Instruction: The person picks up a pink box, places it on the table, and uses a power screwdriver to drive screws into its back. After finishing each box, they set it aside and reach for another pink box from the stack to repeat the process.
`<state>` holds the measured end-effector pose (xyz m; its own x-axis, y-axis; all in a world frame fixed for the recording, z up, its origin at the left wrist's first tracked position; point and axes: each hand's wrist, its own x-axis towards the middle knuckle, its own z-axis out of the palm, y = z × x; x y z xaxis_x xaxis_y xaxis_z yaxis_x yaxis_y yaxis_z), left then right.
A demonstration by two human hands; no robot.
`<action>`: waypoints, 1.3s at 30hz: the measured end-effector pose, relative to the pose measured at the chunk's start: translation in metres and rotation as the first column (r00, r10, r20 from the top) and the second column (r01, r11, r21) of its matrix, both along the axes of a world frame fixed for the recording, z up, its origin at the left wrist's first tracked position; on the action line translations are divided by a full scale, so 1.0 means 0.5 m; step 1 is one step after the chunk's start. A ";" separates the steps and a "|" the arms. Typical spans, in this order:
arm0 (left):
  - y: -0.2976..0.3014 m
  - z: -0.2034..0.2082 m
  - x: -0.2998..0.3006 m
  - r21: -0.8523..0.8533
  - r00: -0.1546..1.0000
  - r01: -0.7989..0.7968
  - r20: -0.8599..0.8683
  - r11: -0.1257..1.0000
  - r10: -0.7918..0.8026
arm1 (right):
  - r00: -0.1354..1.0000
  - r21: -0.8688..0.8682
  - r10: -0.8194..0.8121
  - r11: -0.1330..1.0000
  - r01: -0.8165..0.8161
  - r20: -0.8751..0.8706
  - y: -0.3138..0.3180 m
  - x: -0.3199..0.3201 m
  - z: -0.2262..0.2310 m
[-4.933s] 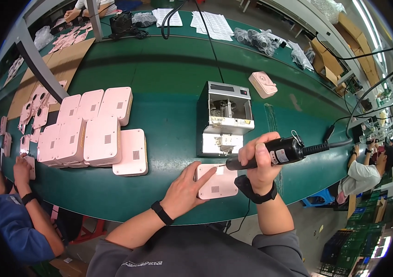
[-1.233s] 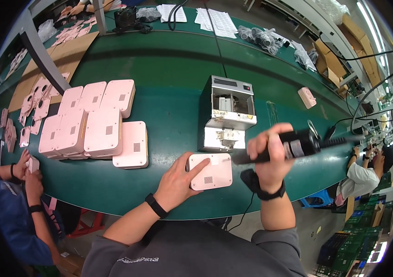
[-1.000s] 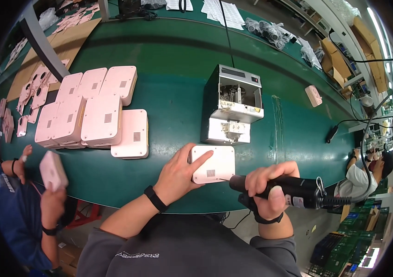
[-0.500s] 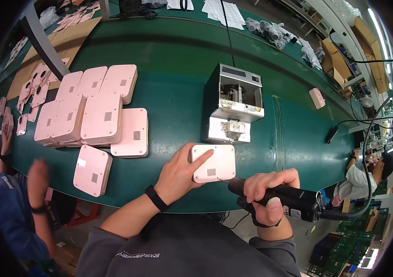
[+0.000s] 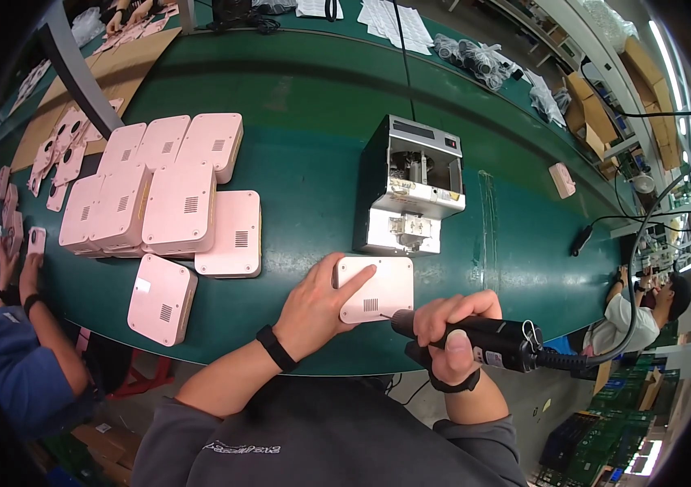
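Observation:
A pale pink, square plastic housing [image 5: 393,286] with corner holes and a small vent grille lies flat on the green table. My left hand [image 5: 313,300] grips its left side, the index finger stretched over the top face. In my right hand [image 5: 453,323] is a black corded electric screwdriver [image 5: 508,342], held nearly level. Its thin bit points left at the housing's near edge, right of the grille; whether the tip touches a screw is too small to tell. Just beyond the housing stands a black and silver screw feeder [image 5: 417,174] with an open front.
Stacked pink housings [image 5: 179,207] stand on the left, with a single housing [image 5: 163,300] nearer me. A co-worker's arm [image 5: 41,325] reaches in at the far left, by loose pink panels [image 5: 65,146]. On the right lie a small pink part [image 5: 561,180] and a black cable connector [image 5: 581,240].
The screwdriver and my right hand have shifted slightly left and away from me. My left hand and the housing stay put. The co-worker's arm at left has swung outward to a pink part.

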<state>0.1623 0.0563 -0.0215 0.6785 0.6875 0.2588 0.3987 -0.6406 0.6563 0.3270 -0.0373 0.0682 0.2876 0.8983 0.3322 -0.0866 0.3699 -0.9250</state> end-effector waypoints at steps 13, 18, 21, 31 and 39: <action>-0.003 0.006 -0.003 -0.026 1.000 0.016 -0.027 1.000 -0.016 | 0.961 0.214 -0.275 0.941 0.262 0.036 0.150 0.072 0.057; 0.004 -0.003 -0.002 -0.035 0.999 0.028 0.047 0.999 -0.027 | 0.958 0.113 -0.282 0.955 0.275 0.046 0.156 0.075 0.054; 0.021 -0.012 -0.001 -0.078 0.996 0.073 0.062 0.994 -0.068 | 0.990 0.087 -0.122 0.988 0.128 -0.073 0.101 0.044 0.050; 0.026 -0.016 -0.004 -0.088 0.992 0.082 0.101 0.993 -0.073 | 0.991 -0.029 0.133 0.991 -0.133 0.001 0.029 -0.066 0.083; 0.012 -0.023 0.000 -0.053 0.993 0.039 0.112 0.998 -0.033 | 0.981 -0.049 0.137 0.990 -0.132 0.135 0.038 -0.073 0.048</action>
